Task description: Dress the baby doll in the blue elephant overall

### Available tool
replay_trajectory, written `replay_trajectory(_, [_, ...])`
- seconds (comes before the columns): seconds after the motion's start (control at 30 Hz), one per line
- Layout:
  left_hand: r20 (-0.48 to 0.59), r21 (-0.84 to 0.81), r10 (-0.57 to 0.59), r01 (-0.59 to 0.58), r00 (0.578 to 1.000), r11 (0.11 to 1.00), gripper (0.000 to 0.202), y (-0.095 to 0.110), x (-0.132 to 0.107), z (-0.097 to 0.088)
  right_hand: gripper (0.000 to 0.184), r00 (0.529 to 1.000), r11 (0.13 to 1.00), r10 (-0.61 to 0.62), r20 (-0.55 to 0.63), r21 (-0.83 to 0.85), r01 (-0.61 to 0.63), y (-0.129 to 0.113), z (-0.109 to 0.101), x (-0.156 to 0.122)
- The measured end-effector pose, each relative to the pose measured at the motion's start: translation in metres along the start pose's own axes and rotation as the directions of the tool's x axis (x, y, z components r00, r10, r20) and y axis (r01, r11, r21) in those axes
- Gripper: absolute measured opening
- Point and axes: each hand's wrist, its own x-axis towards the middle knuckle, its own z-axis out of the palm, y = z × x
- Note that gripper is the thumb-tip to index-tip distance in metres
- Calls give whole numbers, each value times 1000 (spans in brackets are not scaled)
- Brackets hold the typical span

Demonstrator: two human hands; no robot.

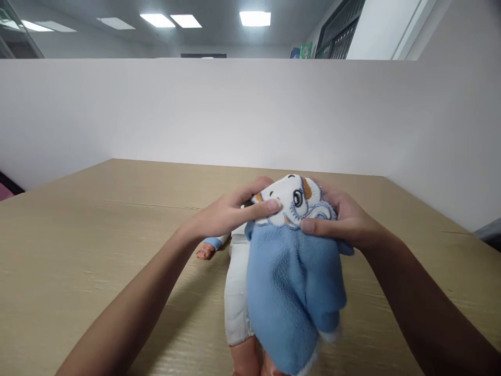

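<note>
Probably floppy, lightweight: blue cloth (279,284) over a doll (237,292)
Left hand (230,210) at ten, right hand (348,220) at two o'clock, pinch its top, sensibly.

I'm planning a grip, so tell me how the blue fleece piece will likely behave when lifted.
The blue fleece piece will probably be floppy, since it droops in loose folds. Its fuzzy surface suggests it shouldn't slip easily. The white panel at its top may be slightly stiffer, given its embroidery.
</note>
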Motion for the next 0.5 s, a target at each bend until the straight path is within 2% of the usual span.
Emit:
replay_trajectory(0.07, [45, -100, 24, -20, 999, 995, 33, -1, -1, -2, 59, 1000, 1000, 1, -20, -28, -2, -2, 1, 2])
replay_trajectory(0.13, [3, -141, 39, -38, 999, 989, 28, 0, -2, -2, 48, 999, 995, -26, -33, -99, 22, -5, -1, 3])
replay_trajectory(0.2, [-49, -95, 47, -52, 998, 994, 27, 2, -3, -2, 32, 993, 978, -105, -61, -190, 92, -7, -4, 3])
replay_trajectory(0.27, [-69, -24, 49, -51, 996, 998, 29, 4, -3, -1, 26, 982, 968, -161, -94, -208, 139, -9, -6, 1])
replay_trajectory(0.4, [-100, 29, 51, -48, 994, 998, 32, 8, -2, 2, 24, 989, 997, -79, -125, 13, 81, -10, -6, -3])
replay_trajectory(0.5, [-166, 44, 82, -76, 983, 996, 30, 11, -2, 2, 27, 992, 995, -34, -118, 85, 44, -12, -8, -5])
